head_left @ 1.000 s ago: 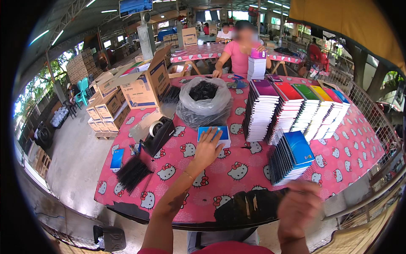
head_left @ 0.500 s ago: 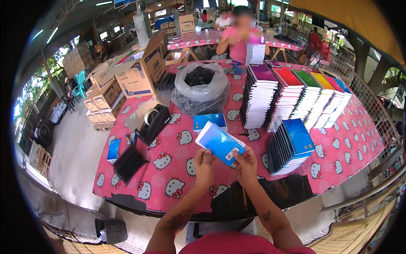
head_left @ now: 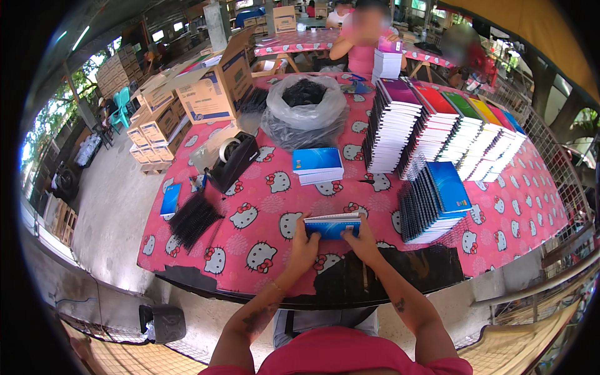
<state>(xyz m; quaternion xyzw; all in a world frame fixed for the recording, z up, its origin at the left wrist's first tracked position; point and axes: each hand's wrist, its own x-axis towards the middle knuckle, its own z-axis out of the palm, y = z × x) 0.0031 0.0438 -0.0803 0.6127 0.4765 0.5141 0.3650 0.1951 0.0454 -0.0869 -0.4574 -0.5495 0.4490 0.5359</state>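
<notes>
Between my two hands a small blue notebook (head_left: 332,229) is held upright on its long side near the table's front, its row of punched holes along the top edge. My left hand (head_left: 305,242) grips its left end, thumb across the front cover. The right end is pinched by my right hand (head_left: 362,241), thumb also on the cover. Beyond them lies a short pile of blue notebooks (head_left: 317,161). To the right leans a tall stack of blue notebooks with black coils (head_left: 445,187). A bundle of black binding coils (head_left: 194,222) rests at the left.
A black tape dispenser (head_left: 236,164) and another blue notebook (head_left: 170,200) are on the left. A plastic bag of black coils (head_left: 305,115) stands behind, beside cardboard boxes (head_left: 206,97). Coloured notebook stacks (head_left: 395,128) fill the back right. A person (head_left: 362,50) sits across the table.
Both hands have lowered toward me. The notebook, earlier tilted with its cover facing up, is now level from end to end and stood on edge.
</notes>
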